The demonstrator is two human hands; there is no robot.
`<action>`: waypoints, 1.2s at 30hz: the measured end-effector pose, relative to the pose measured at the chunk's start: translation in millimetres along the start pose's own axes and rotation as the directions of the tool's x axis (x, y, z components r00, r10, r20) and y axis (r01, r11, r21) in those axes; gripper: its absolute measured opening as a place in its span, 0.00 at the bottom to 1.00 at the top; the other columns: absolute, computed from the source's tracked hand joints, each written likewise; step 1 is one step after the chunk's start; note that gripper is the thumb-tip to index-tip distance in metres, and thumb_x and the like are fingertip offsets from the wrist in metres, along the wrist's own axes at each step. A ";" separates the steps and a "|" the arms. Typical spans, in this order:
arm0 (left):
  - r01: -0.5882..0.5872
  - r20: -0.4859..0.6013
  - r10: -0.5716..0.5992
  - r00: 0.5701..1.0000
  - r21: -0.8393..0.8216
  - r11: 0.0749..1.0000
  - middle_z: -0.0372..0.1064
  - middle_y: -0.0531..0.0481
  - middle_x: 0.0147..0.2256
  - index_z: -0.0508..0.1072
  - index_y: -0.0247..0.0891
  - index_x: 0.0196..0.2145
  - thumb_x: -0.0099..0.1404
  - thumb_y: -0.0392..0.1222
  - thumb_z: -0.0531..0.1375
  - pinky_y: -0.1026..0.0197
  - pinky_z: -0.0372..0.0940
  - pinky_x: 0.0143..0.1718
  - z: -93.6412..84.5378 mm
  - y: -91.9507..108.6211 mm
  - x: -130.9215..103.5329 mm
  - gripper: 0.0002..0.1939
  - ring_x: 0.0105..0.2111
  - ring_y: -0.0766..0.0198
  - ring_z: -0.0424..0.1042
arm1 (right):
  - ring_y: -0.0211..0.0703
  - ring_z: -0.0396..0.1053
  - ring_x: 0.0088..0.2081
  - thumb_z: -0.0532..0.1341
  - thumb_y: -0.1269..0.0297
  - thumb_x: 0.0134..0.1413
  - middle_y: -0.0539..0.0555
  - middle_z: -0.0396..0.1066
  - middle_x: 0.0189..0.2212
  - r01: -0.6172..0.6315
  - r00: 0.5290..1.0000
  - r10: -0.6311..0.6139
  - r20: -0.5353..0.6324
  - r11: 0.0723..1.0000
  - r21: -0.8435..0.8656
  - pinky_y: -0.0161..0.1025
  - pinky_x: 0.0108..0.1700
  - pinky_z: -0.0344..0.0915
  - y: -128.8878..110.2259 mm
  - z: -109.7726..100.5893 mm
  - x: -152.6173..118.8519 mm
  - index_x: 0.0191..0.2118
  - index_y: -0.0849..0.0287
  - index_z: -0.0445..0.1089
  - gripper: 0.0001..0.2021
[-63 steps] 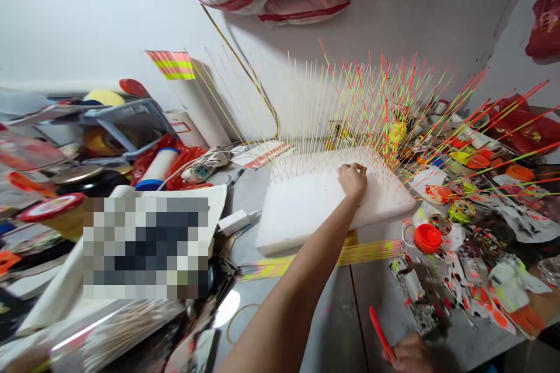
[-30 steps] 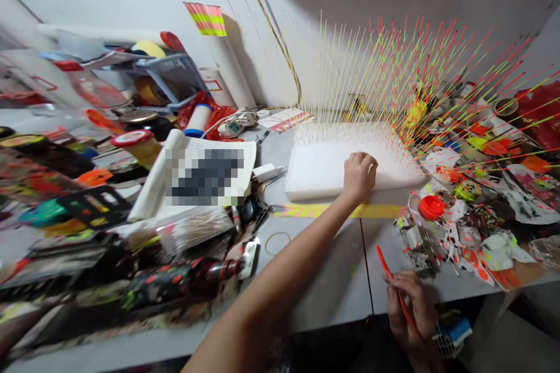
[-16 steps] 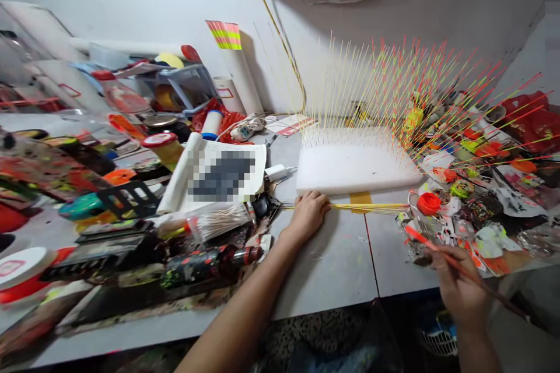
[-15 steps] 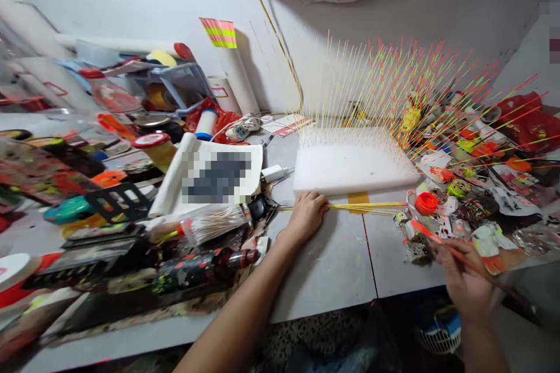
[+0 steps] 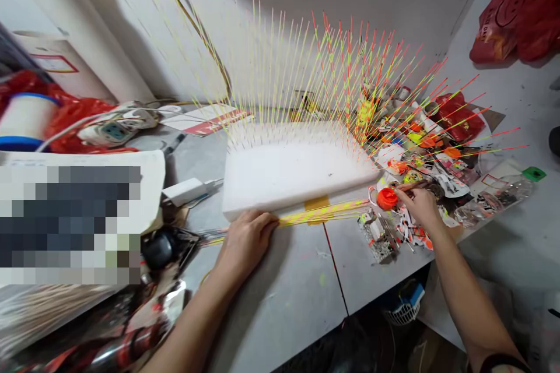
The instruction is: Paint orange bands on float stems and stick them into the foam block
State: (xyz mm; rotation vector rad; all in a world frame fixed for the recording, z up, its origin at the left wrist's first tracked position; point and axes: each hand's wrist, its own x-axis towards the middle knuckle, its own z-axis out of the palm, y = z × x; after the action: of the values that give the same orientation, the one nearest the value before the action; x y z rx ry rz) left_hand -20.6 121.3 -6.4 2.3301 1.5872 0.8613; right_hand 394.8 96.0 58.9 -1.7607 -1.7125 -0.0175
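Note:
My left hand [image 5: 250, 234] is closed on a bundle of thin yellow sticks [image 5: 326, 210] lying on the grey table, along the front edge of a white foam block [image 5: 284, 169]. Many thin yellow and red-tipped rods [image 5: 350, 81] stand in the foam, fanned outward. At the right, my right hand [image 5: 419, 201] has its fingers pressed together beside a small orange-red paint cup [image 5: 387, 199]. What those fingers hold, if anything, is too small to name. The sticks' right ends lie close to the cup.
Paint-stained pots and scraps [image 5: 437, 151] crowd the right side. A speckled block [image 5: 377, 239] lies below the cup. On the left are a white charger [image 5: 186, 191], a power strip [image 5: 116, 131] and a white roll [image 5: 28, 119]. A red bag [image 5: 503, 23] hangs at upper right.
The view has swung right and closer. My right hand has moved up to the paint cup, and the brush it held no longer shows clearly in it. My left hand stays on the sticks.

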 end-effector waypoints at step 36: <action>-0.155 -0.276 0.135 0.952 -0.054 0.986 0.72 0.50 0.31 0.68 0.41 0.34 0.71 0.41 0.49 0.59 0.61 0.36 -4.3 38.3 -7.6 0.10 0.32 0.61 0.70 | 0.48 0.72 0.48 0.52 0.54 0.70 0.55 0.75 0.49 0.293 0.911 -0.289 0.294 0.956 0.032 0.44 0.50 0.66 -10.2 -61.4 -66.9 0.55 0.51 0.73 0.17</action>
State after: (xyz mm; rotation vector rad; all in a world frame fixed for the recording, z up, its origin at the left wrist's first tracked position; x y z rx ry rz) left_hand 5.2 98.2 12.2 2.3808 1.4594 1.3015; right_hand 403.1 7.6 80.8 -1.5595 -2.1860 0.1100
